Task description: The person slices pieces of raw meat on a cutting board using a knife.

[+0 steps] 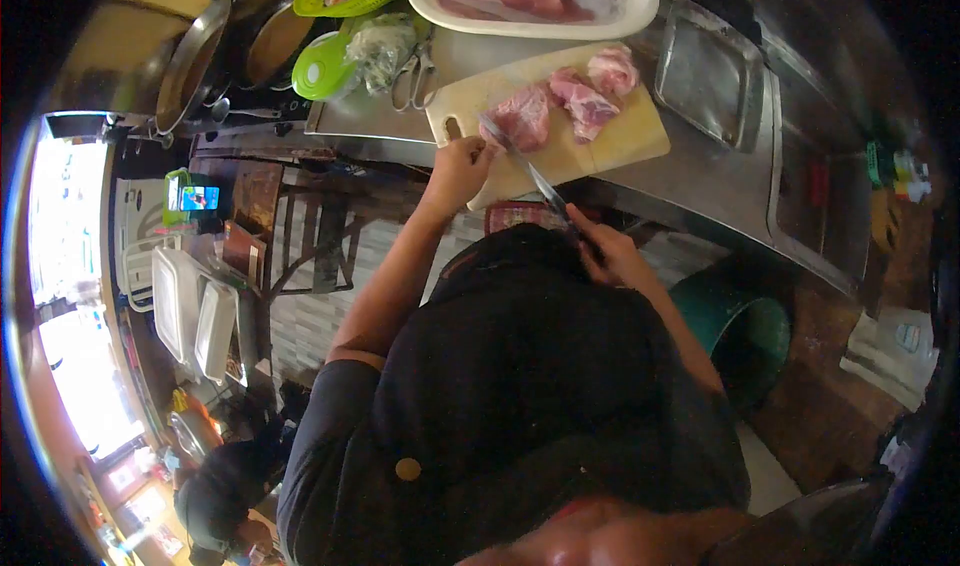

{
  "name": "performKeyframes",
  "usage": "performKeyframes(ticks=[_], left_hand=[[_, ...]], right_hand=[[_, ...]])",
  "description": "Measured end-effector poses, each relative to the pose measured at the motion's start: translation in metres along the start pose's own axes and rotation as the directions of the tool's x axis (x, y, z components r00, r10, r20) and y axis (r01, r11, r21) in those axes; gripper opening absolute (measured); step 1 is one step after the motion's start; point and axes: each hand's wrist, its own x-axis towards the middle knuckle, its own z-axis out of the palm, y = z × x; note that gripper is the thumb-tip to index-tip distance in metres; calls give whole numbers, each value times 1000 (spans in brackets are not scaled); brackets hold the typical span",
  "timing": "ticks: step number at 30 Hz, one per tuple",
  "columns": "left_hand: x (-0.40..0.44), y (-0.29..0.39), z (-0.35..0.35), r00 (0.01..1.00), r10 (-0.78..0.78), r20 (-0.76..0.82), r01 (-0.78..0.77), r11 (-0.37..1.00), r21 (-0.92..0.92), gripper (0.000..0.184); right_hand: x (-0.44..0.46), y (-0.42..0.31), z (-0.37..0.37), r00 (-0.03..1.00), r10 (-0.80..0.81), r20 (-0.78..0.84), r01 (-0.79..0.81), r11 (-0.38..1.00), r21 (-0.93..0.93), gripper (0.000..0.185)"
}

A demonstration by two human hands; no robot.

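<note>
On a pale cutting board [630, 146] lie pieces of raw meat. My left hand [462, 173] is closed on the near left edge of the leftmost piece of meat [524, 118], beside the board's handle hole. A long knife [530, 171] is held in my right hand [607, 250], its fingers wrapped round the handle, just off the board's near edge. The blade points up and left, its tip at the leftmost piece. Two more pieces, the middle meat [584, 106] and the right meat [613, 70], lie farther right on the board.
Behind the board stands a white tub [648, 11] of meat. Scissors [414, 78], a green lid [322, 67] and a plastic bag [382, 51] lie left. A metal tray [708, 76] is right, a green bin [745, 336] below. Another person [222, 496] is at lower left.
</note>
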Motion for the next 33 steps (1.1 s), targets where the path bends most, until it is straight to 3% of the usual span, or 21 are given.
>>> performKeyframes(ticks=[3,8,9,12,14,16,17,18,20,23,26,29,32,33], left_hand=[[-6,5,1,1000,-13,-24,13,1000,-2,20],[-9,6,2,1000,17,22,-19,996,91,18],[-10,7,3,999,42,21,-44,995,89,17],[-18,15,1,989,146,-6,-146,989,28,14],[-22,22,-8,965,253,-73,-258,963,-75,11],[-21,35,-31,989,102,-110,-116,985,-131,7],[-19,46,-46,970,189,-153,-205,974,-98,9],[-12,39,-52,924,320,-211,-304,947,107,9],[-2,49,-63,847,501,-179,-399,820,410,9],[18,70,-52,726,676,-121,-513,651,559,11],[50,93,-19,909,412,61,-416,900,126,13],[86,111,33,911,412,14,-407,904,-128,26],[127,116,74,919,367,143,-366,930,-34,34],[138,106,88,883,463,79,-469,879,89,36]], right_hand=[[5,6,2,1000,19,19,-22,990,138,59],[35,-10,2,990,95,105,-109,985,137,55],[45,-14,5,985,119,121,-134,983,122,54],[75,-6,22,999,7,53,-11,997,77,54],[81,-10,17,995,74,69,-83,988,127,51],[78,-13,7,994,107,38,-112,969,220,49],[68,-11,0,994,106,0,-101,952,289,48],[59,-9,-8,993,106,-41,-85,931,354,48],[35,-10,-31,988,144,-59,-118,938,327,47],[-4,-2,-52,966,211,-148,-167,951,261,48],[-37,16,-53,910,288,-299,-197,933,301,50],[-58,17,-60,825,408,-390,-287,898,333,52],[-75,18,-70,770,492,-407,-372,864,340,53],[-79,19,-72,759,509,-406,-390,855,341,53]])
